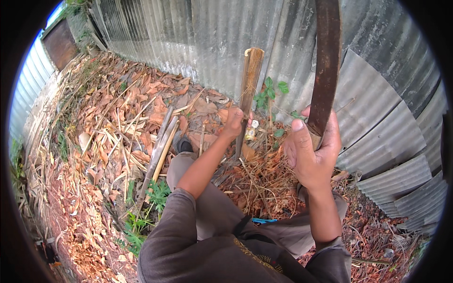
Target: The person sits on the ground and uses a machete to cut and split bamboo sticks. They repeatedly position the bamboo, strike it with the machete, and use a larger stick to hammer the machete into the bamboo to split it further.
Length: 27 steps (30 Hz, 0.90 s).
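Note:
My left hand [233, 123] is closed around a brown, rough-sided length of wood [252, 75], which stands nearly upright. Its pale top end has a ragged edge, and its lower end reaches down to the litter on the ground. On the right, my right hand [315, 158] grips a machete by its handle, most of which the fingers and palm hide. The wide, dark, rust-stained machete blade [326, 66] points up past the top of the view, so its tip is out of sight. The blade and the wood are apart.
A corrugated metal fence [226, 42] rises close ahead and curves round the right. Poles [160, 146] lie left of my leg. Dry leaves [141, 85] and shredded fibres [264, 184] cover the ground. A small green plant [269, 92] grows beside the wood.

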{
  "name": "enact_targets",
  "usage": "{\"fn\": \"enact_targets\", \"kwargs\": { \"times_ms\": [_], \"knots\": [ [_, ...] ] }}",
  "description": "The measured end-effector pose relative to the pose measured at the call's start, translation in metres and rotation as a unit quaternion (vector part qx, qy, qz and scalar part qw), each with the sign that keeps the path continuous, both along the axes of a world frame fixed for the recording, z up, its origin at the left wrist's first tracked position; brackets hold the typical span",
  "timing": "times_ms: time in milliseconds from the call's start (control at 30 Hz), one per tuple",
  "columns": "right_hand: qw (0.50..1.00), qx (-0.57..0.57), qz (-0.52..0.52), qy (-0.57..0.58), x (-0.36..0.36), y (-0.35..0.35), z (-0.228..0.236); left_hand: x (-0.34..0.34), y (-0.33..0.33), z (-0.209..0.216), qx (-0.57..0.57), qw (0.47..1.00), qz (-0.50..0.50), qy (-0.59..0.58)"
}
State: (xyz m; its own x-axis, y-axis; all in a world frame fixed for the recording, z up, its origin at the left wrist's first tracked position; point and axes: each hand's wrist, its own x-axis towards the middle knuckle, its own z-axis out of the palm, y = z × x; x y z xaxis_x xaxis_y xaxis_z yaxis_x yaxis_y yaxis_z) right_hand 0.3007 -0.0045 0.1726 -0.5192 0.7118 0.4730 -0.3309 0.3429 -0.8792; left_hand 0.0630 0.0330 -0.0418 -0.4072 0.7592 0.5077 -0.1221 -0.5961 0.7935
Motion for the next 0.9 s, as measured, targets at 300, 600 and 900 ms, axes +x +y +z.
{"fn": "enact_targets", "kwargs": {
  "times_ms": [300,600,900],
  "knots": [
    [0.957,0.014,0.046,-0.285,0.005,0.034,-0.052,0.008,-0.007,0.005,0.005,0.999,-0.009,0.034],
    [0.964,0.068,0.038,-0.254,0.005,0.032,-0.064,0.013,-0.012,0.022,0.021,0.973,0.197,0.118],
    [0.943,0.051,0.02,-0.329,0.022,0.062,-0.05,-0.022,-0.054,0.256,0.225,0.813,0.44,0.309]
  ]
}}
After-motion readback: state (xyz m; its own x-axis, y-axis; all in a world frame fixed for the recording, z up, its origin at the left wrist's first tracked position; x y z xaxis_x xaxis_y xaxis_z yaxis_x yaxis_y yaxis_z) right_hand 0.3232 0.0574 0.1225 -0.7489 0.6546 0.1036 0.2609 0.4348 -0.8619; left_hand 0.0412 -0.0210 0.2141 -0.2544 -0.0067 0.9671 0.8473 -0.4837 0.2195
